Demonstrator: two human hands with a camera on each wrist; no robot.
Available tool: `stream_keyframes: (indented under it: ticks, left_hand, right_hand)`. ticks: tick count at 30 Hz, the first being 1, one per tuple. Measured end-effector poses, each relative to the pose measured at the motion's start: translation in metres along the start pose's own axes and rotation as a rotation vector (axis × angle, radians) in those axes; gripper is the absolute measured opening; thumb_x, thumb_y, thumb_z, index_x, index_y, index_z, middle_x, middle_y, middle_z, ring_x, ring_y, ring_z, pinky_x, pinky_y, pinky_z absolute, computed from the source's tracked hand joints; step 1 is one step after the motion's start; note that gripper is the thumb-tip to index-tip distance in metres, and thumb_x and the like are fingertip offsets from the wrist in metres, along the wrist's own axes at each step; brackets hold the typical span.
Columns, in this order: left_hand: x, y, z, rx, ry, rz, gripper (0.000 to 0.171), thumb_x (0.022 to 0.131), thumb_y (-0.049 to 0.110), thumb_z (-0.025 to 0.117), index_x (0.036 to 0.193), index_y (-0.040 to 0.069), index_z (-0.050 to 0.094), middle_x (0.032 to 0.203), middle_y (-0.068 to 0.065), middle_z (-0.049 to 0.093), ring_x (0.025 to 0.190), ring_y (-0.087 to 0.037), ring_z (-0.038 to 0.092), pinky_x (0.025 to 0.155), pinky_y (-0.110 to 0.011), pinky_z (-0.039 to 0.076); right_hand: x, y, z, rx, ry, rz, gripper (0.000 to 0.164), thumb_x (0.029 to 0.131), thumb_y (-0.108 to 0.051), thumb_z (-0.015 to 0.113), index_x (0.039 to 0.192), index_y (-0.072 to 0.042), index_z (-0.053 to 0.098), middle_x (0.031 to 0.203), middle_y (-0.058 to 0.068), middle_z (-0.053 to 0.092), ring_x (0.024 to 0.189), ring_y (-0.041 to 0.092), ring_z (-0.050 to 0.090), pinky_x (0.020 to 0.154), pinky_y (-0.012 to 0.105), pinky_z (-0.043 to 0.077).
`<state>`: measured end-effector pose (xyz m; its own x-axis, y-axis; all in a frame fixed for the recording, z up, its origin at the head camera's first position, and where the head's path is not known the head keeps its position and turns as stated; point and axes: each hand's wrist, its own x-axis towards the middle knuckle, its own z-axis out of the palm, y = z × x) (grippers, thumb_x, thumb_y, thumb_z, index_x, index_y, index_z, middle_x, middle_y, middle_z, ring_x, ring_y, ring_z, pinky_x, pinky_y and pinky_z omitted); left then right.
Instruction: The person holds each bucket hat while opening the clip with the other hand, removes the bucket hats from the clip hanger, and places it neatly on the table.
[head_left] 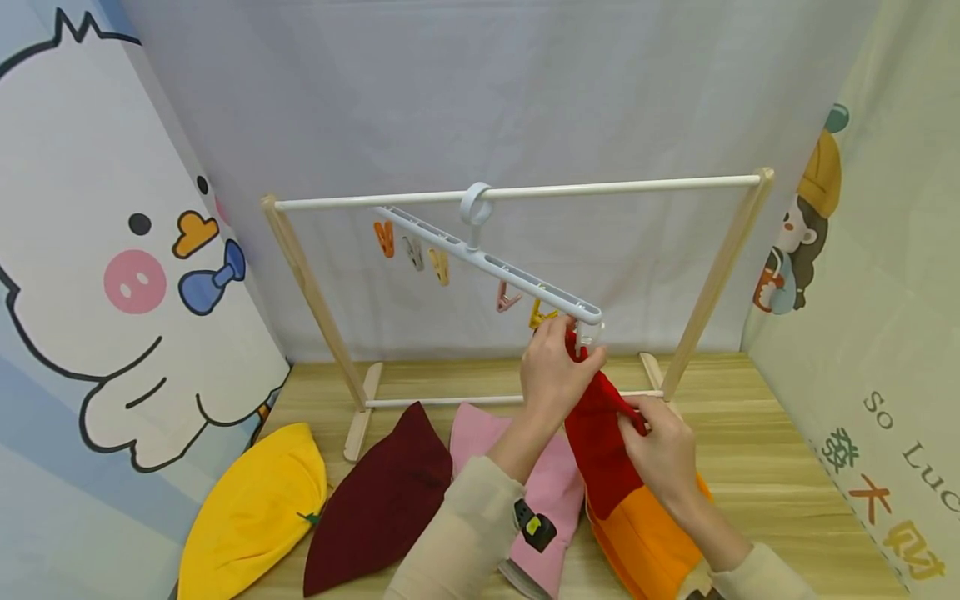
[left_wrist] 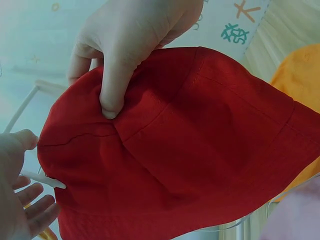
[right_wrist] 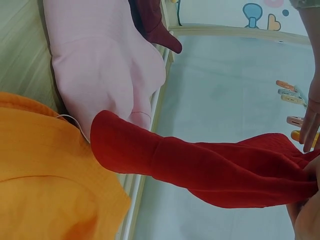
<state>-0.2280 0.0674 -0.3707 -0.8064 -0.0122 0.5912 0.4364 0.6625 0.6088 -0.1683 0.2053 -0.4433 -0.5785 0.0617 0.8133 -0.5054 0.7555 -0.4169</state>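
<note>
My right hand (head_left: 662, 446) pinches the folded edge of a red bucket hat (head_left: 600, 433), which hangs lengthwise from the front end of a white hanger (head_left: 525, 283). In the left wrist view its thumb lies flat against the red cloth. Beside the hat's upper end is my left hand (head_left: 553, 373), its fingers spread and loose, thumb tip at the cloth's edge. A white clothes clip (head_left: 590, 333) hangs there from the hanger, and one prong (left_wrist: 50, 180) lies over the red cloth in the left wrist view.
The hanger hooks on a rack's white rail (head_left: 637, 187) with wooden legs. Several coloured clips, including an orange clip (head_left: 384, 239), hang along it. On the table lie a yellow hat (head_left: 258, 508), a maroon hat (head_left: 382, 508), a pink hat (head_left: 551, 492) and an orange hat (head_left: 648, 542).
</note>
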Motion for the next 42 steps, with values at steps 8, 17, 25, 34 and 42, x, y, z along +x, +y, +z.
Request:
stream_keyframes:
  ticks: [8, 17, 25, 34, 42]
  left_hand:
    - [0.0, 0.001, 0.003, 0.007, 0.095, 0.028, 0.03, 0.073, 0.027, 0.073, 0.095, 0.01, 0.062, 0.079, -0.001, 0.058, 0.066, -0.013, 0.056, 0.059, -0.025, 0.046]
    - [-0.001, 0.003, 0.005, 0.039, 0.131, -0.002, 0.029, 0.072, 0.031, 0.074, 0.09, 0.012, 0.062, 0.077, 0.003, 0.057, 0.065, -0.013, 0.057, 0.055, -0.026, 0.045]
    - [-0.001, 0.003, 0.007, 0.027, 0.142, -0.015, 0.027, 0.073, 0.032, 0.074, 0.086, 0.013, 0.06, 0.074, 0.004, 0.055, 0.061, -0.011, 0.054, 0.052, -0.023, 0.042]
    - [-0.001, 0.001, 0.007, 0.015, 0.135, 0.0, 0.033, 0.072, 0.036, 0.075, 0.084, 0.012, 0.056, 0.07, 0.004, 0.049, 0.056, -0.007, 0.044, 0.048, -0.017, 0.032]
    - [-0.002, 0.002, 0.009, 0.021, 0.158, -0.001, 0.031, 0.072, 0.034, 0.075, 0.081, 0.013, 0.054, 0.068, 0.004, 0.048, 0.055, -0.007, 0.043, 0.047, -0.017, 0.031]
  right_hand:
    - [0.0, -0.004, -0.001, 0.015, -0.023, -0.031, 0.016, 0.07, 0.003, 0.063, 0.083, -0.007, 0.067, 0.075, 0.003, 0.065, 0.064, 0.012, 0.05, 0.059, 0.02, 0.04]
    - [-0.002, -0.008, 0.001, 0.029, -0.038, -0.127, 0.016, 0.068, 0.004, 0.066, 0.081, -0.006, 0.067, 0.077, 0.003, 0.066, 0.066, 0.015, 0.058, 0.059, 0.025, 0.049]
    - [-0.005, -0.01, 0.001, 0.035, -0.088, -0.103, 0.014, 0.07, 0.004, 0.068, 0.081, -0.005, 0.068, 0.077, 0.004, 0.066, 0.066, 0.018, 0.061, 0.061, 0.027, 0.051]
    - [-0.005, -0.011, 0.001, 0.037, -0.075, -0.135, 0.013, 0.069, 0.003, 0.067, 0.079, -0.005, 0.067, 0.075, 0.004, 0.066, 0.065, 0.018, 0.062, 0.059, 0.027, 0.051]
    - [-0.006, -0.011, 0.001, 0.041, -0.062, -0.161, 0.014, 0.068, 0.004, 0.066, 0.079, -0.005, 0.067, 0.074, 0.003, 0.065, 0.065, 0.015, 0.061, 0.058, 0.028, 0.051]
